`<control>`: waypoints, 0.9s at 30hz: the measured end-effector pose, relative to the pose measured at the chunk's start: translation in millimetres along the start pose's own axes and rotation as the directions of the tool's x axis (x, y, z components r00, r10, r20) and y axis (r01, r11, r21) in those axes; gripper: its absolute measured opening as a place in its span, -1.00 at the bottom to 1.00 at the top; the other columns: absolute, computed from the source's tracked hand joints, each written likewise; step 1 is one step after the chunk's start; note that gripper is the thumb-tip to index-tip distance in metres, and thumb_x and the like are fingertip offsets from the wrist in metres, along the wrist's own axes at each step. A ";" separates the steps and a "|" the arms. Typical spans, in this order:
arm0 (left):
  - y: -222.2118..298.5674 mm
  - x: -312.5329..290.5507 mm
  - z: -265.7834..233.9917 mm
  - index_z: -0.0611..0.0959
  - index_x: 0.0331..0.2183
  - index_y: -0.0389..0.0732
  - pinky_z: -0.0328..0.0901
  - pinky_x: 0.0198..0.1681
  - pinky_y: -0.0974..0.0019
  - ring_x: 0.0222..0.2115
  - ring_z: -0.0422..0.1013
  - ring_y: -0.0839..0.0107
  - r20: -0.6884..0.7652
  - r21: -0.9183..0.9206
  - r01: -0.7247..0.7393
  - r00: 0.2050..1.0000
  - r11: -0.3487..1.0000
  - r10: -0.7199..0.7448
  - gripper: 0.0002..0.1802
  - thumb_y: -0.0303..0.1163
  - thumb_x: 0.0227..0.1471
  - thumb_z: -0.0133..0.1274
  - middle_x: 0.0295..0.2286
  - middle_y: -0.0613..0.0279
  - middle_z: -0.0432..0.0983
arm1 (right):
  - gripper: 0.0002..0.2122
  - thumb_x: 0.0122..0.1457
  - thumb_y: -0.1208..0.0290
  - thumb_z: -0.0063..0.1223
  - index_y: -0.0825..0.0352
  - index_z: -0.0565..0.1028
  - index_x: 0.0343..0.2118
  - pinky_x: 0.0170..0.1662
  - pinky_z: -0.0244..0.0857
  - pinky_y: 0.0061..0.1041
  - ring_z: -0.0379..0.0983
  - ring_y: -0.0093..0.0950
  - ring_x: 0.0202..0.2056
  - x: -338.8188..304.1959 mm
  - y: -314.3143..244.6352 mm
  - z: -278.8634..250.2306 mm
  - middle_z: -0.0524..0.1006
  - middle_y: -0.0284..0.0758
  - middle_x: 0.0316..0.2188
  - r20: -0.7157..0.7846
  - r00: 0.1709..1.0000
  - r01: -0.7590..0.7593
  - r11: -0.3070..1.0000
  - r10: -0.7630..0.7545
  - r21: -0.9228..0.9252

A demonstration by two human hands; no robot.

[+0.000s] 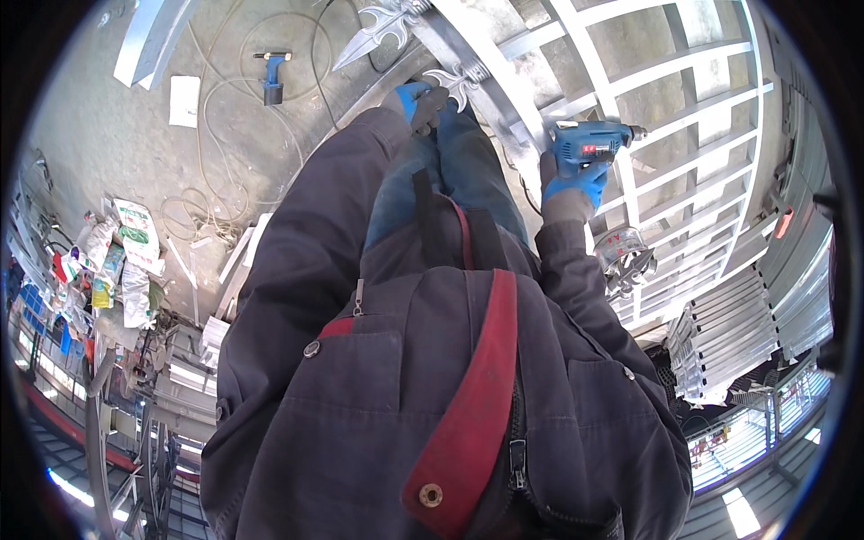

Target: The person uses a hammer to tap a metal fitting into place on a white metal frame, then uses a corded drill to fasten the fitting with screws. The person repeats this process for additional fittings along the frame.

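My right hand (577,186), in a blue and grey work glove, is wrapped round the grip of a blue electric drill (580,144). The drill lies level over a silver metal frame (605,76), its chuck pointing right. In a matching glove, my left hand (419,105) is closed in front of my knees, fingers curled together. Whatever it may pinch is too small to make out. Just beside it is a silver spear-shaped finial (457,83) on the frame's near rail, and a larger spear finial (378,36) stands farther off.
On the concrete floor at the left lie a blue cordless tool (273,76), a white sheet (184,101) and loose looping hose (205,117). Bags and scraps (130,243) are piled farther left. A round tin (619,245) with metal finials (634,268) sits by my right forearm.
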State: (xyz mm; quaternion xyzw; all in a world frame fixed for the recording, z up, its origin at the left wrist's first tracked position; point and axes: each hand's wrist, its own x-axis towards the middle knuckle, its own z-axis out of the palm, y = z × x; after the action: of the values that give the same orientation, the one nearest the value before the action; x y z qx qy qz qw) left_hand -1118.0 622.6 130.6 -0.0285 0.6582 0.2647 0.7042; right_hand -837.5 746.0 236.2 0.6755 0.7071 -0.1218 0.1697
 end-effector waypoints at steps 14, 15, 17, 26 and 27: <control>1.6 -4.1 2.8 0.65 -0.29 -0.09 0.11 -0.62 0.37 -0.68 0.26 0.54 0.005 -0.045 -0.011 1.000 0.999 0.011 -0.60 0.07 0.20 0.13 -0.57 0.28 0.49 | 0.17 0.03 0.15 0.46 0.36 -0.21 0.52 0.21 0.39 -0.25 0.50 -0.11 0.17 2.8 7.3 13.5 0.43 0.07 0.23 -0.010 0.999 -0.027 0.942 0.033 0.333; 0.5 -2.6 2.9 0.64 -0.28 -0.09 0.11 -0.62 0.36 -0.67 0.26 0.54 -0.002 -0.039 -0.019 1.000 0.999 0.019 -0.61 0.07 0.20 0.13 -0.57 0.29 0.49 | 0.16 0.04 0.16 0.45 0.36 -0.21 0.52 0.19 0.40 -0.26 0.52 -0.12 0.16 2.8 11.2 13.1 0.45 0.06 0.21 -0.064 0.998 0.025 0.934 -0.002 0.357; -4.9 1.8 1.8 0.64 -0.27 -0.08 0.11 -0.63 0.36 -0.68 0.25 0.53 0.018 -0.026 -0.087 0.996 0.996 0.088 -0.62 0.06 0.21 0.12 -0.56 0.27 0.48 | 0.09 0.08 0.31 0.38 0.36 -0.20 0.53 0.11 0.44 -0.37 0.56 -0.26 0.06 -0.5 18.9 5.0 0.49 0.03 0.17 -0.106 0.993 0.109 0.786 -0.056 0.609; -18.3 31.0 -11.4 0.67 -0.11 -0.13 0.28 -0.53 0.02 -0.48 0.50 0.17 0.270 -0.347 0.048 0.961 0.937 0.051 -0.63 -0.04 0.33 0.04 -0.39 0.12 0.59 | 0.07 0.00 0.62 0.26 0.39 -0.20 0.53 -0.15 0.43 -0.46 0.46 -0.50 -0.16 -72.3 29.6 -144.3 0.45 -0.15 0.09 0.156 0.947 0.067 0.646 -0.282 0.761; -18.1 29.0 -7.1 0.66 -0.08 -0.12 0.29 -0.52 0.00 -0.46 0.50 0.16 0.194 -0.328 0.036 0.981 0.944 0.030 -0.64 -0.05 0.34 0.03 -0.38 0.11 0.59 | 0.04 0.00 0.62 0.27 0.39 -0.14 0.52 -0.13 0.44 -0.44 0.48 -0.48 -0.12 -72.6 23.4 -149.4 0.45 -0.14 0.12 0.195 0.927 0.079 0.678 -0.319 0.731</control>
State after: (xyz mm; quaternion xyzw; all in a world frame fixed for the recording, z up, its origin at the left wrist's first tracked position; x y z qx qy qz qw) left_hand -1117.2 614.1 96.7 -0.1207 0.5320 0.3716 0.7512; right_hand -823.2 741.1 403.3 0.5784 0.6395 -0.5062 -0.0110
